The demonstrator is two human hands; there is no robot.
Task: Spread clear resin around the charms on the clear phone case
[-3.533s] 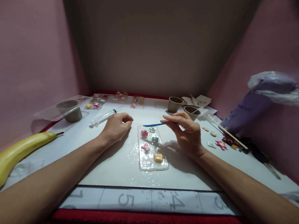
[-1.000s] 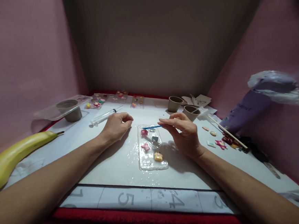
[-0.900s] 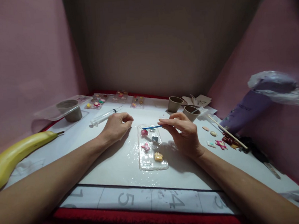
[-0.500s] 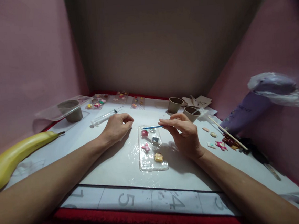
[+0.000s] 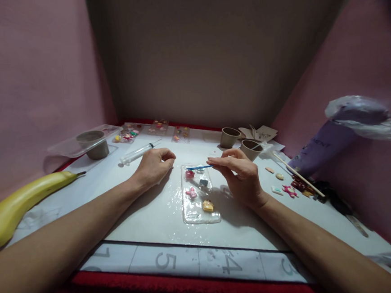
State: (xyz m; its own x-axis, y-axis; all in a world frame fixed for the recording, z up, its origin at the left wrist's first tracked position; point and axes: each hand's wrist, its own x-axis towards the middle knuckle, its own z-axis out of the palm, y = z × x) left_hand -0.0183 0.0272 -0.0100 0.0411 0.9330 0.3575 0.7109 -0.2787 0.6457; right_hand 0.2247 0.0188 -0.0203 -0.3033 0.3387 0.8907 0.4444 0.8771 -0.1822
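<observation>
Between my hands lies a clear, glossy rectangular piece [image 5: 201,216] bearing a red charm [image 5: 190,174], a dark charm [image 5: 203,182], a pink charm [image 5: 191,193] and a yellow charm [image 5: 208,205]. My right hand [image 5: 238,172] pinches a thin blue stick [image 5: 199,167], whose tip points left over the upper end of the clear piece. To the left, my left hand [image 5: 154,167] rests on the white surface with its fingers curled together; nothing shows between them.
Behind my left hand lies a syringe [image 5: 137,154]. A banana [image 5: 24,205] and a cup under a clear lid [image 5: 97,147] are at left. Two cups [image 5: 229,137], loose charms [image 5: 289,191], a wooden stick [image 5: 299,175] and a purple wrapped object [image 5: 327,143] stand or lie right.
</observation>
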